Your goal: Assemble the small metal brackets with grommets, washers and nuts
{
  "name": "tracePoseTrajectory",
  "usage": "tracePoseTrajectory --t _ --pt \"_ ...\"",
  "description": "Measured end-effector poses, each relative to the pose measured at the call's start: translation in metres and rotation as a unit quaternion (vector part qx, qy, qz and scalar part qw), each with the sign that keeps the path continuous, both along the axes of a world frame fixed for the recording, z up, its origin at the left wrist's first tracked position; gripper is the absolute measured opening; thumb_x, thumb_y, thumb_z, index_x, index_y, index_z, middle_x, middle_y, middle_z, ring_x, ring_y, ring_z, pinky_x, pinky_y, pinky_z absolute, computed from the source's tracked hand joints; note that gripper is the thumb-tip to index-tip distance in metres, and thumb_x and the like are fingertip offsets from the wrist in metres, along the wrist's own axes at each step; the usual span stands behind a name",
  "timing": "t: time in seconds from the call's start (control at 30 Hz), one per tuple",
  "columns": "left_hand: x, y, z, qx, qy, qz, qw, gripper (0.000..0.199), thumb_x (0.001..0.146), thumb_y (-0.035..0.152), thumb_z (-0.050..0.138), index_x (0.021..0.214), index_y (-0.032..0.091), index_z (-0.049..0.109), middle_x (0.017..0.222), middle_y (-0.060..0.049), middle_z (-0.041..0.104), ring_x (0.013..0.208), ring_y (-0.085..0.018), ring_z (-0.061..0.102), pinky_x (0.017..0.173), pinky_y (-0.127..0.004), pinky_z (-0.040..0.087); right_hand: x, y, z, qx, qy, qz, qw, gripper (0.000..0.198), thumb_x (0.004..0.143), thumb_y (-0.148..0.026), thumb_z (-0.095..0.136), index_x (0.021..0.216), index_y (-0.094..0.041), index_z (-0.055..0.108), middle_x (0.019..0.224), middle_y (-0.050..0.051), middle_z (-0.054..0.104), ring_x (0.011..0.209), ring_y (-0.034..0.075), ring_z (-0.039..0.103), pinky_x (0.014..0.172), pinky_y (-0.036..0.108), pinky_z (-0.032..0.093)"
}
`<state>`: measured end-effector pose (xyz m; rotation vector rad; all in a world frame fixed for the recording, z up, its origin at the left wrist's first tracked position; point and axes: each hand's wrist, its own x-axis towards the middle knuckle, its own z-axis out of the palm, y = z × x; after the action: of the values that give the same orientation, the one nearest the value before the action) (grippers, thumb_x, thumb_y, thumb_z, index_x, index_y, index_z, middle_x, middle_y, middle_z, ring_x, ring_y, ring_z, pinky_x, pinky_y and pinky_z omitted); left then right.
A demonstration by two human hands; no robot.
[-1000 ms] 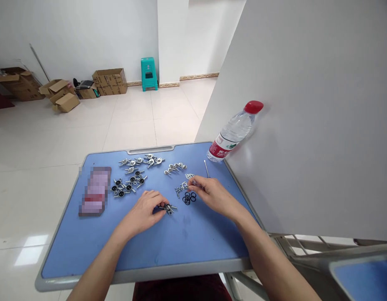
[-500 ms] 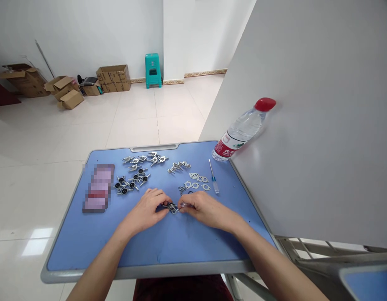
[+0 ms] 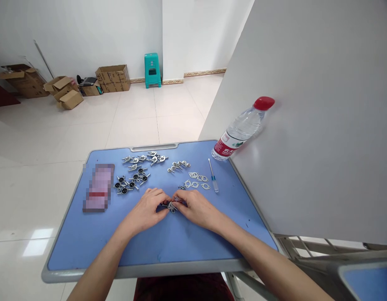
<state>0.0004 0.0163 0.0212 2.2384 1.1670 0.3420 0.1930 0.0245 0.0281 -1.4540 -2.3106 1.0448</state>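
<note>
On the blue table, my left hand [image 3: 152, 207] pinches a small metal fitting with a side pin [image 3: 171, 208] between thumb and fingers. My right hand [image 3: 195, 205] is closed at the fitting's right side, its fingertips touching or nearly touching the top of it. A small clear, partly reddish piece [image 3: 180, 200] shows between the right fingers; its kind cannot be told. Just beyond the right hand lie tiny screw-like metal pieces [image 3: 181, 187], and flat oval metal plates with holes [image 3: 196, 184] are spread to their right.
Fittings with black round centres [image 3: 132, 184] lie left, with silver fittings [image 3: 153, 159] behind them. Round-headed metal pieces [image 3: 177, 166] sit at the back. A screwdriver [image 3: 215, 184], a water bottle [image 3: 232, 140] and a blurred flat purple object [image 3: 99, 188] are near the table's sides.
My right hand has moved left and slightly up, bringing its fingertips over the fitting. My left hand stays in place with the fitting. A dark ring beyond the right hand is now hidden.
</note>
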Motion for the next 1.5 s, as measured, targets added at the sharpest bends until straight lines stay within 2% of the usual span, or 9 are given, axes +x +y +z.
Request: tracePoseTrajectory --t 0.13,0.23,0.47,0.67,0.93,1.1,1.3,1.5 --pt "0.002 -0.003 0.003 0.003 -0.007 0.009 1.0 0.018 0.081 0.012 0.052 0.095 0.022 0.056 0.09 0.001 0.059 0.086 -0.019 0.054 0.084 -0.035 0.04 0.002 0.0 -0.001 0.001 0.004 -0.022 1.0 0.006 0.09 -0.02 0.056 0.092 -0.018 0.062 0.077 0.002 0.068 0.07 0.015 0.059 0.063 0.024 0.037" --pt "0.005 -0.005 0.005 0.017 0.002 0.017 1.0 0.019 0.08 0.014 0.055 0.097 0.021 0.055 0.09 0.0 0.06 0.086 -0.02 0.055 0.083 -0.035 0.04 0.009 0.002 0.003 0.013 -0.011 -0.031 0.999 0.011 0.091 -0.018 0.051 0.089 -0.018 0.062 0.071 0.0 0.064 0.063 0.014 0.055 0.061 0.024 0.034" --pt "0.011 -0.009 -0.002 0.074 0.04 0.017 0.996 0.013 0.085 0.025 0.06 0.096 0.021 0.055 0.094 -0.002 0.063 0.084 -0.021 0.057 0.079 -0.036 0.039 0.02 0.003 0.01 0.007 -0.071 0.014 0.997 0.009 0.084 -0.015 0.059 0.077 -0.019 0.062 0.067 -0.001 0.061 0.061 0.013 0.051 0.057 0.024 0.028" --pt "0.011 -0.009 -0.01 0.111 0.051 0.009 0.992 0.006 0.092 0.026 0.054 0.094 0.02 0.054 0.091 -0.003 0.062 0.083 -0.021 0.056 0.076 -0.036 0.04 0.015 -0.002 0.004 0.025 -0.114 0.032 0.993 0.012 0.088 -0.016 0.057 0.077 -0.019 0.059 0.071 0.001 0.064 0.064 0.015 0.057 0.055 0.026 0.025" --pt "0.009 -0.01 -0.01 0.112 0.058 0.003 0.992 0.003 0.092 0.021 0.055 0.095 0.02 0.056 0.09 -0.003 0.061 0.082 -0.021 0.054 0.072 -0.035 0.04 0.012 -0.006 -0.001 0.021 -0.153 0.043 0.987 0.006 0.089 -0.016 0.054 0.088 -0.018 0.06 0.083 0.005 0.071 0.073 0.02 0.065 0.055 0.029 0.023" --pt "0.011 -0.011 -0.009 0.112 0.05 0.0 0.992 0.005 0.092 0.019 0.053 0.095 0.019 0.057 0.089 -0.003 0.06 0.081 -0.021 0.054 0.072 -0.035 0.04 0.01 -0.007 -0.004 0.015 -0.154 0.037 0.987 0.012 0.09 -0.014 0.05 0.097 -0.018 0.058 0.08 0.005 0.071 0.07 0.021 0.065 0.053 0.029 0.022" --pt "0.011 -0.013 -0.01 0.1 0.04 0.02 0.994 0.004 0.092 0.019 0.054 0.093 0.019 0.058 0.087 -0.003 0.061 0.08 -0.021 0.053 0.07 -0.036 0.041 0.009 -0.013 -0.011 0.047 -0.139 0.067 0.987 0.013 0.087 -0.009 0.047 0.089 -0.017 0.056 0.078 0.004 0.069 0.062 0.017 0.062 0.052 0.029 0.021" --pt "0.011 -0.015 -0.011 0.085 0.028 0.035 0.995 0.003 0.09 0.016 0.056 0.092 0.018 0.058 0.086 -0.002 0.061 0.079 -0.02 0.052 0.07 -0.034 0.041 0.009 -0.018 -0.015 0.078 -0.124 0.064 0.987 0.013 0.083 -0.006 0.047 0.083 -0.018 0.052 0.072 0.002 0.066 0.055 0.015 0.057 0.05 0.028 0.019"
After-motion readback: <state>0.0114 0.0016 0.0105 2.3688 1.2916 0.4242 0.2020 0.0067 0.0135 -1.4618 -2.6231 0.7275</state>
